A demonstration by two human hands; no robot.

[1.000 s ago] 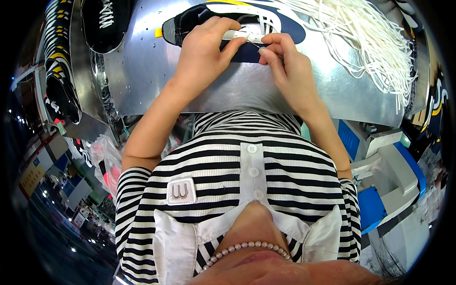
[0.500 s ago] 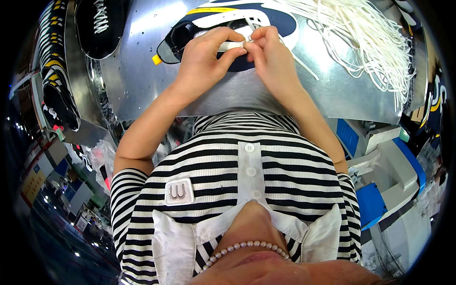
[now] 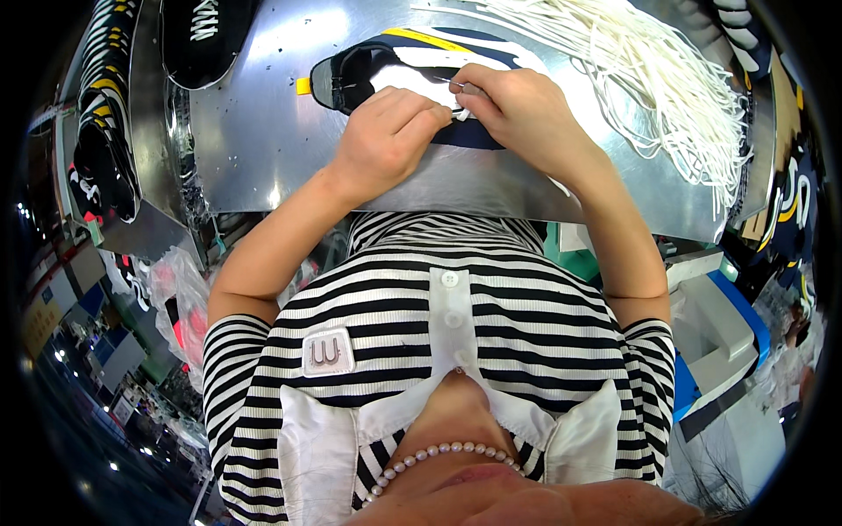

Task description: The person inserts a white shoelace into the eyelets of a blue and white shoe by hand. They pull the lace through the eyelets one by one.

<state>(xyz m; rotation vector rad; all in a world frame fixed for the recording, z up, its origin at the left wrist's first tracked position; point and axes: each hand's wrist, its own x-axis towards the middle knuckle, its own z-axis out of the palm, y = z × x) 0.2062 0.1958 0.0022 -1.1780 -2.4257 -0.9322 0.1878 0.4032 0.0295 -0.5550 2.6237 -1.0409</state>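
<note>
A navy, white and yellow shoe upper [image 3: 478, 136] lies on the metal table, its grey heel with a yellow tab at the left. My left hand [image 3: 383, 140] is closed over the near side of the lacing opening, its fingertips pinched at a short bit of white shoelace [image 3: 462, 114]. Over the far side of the opening, my right hand [image 3: 537, 114] is closed around a thin metal tool [image 3: 445, 81] whose tip points left. The tool's other end is hidden in the fingers.
A large pile of loose white shoelaces [image 3: 649, 88] spreads over the right of the metal table [image 3: 254, 158]. A black shoe [image 3: 203, 48] with white lacing is at the far left, beside a row of stacked uppers [image 3: 103, 114]. More striped uppers [image 3: 794, 193] hang at the right edge.
My right hand has turned and moved right, and a thin metal tool now shows in it. My left hand has shifted slightly nearer and right. The upper sits lower and farther right in view.
</note>
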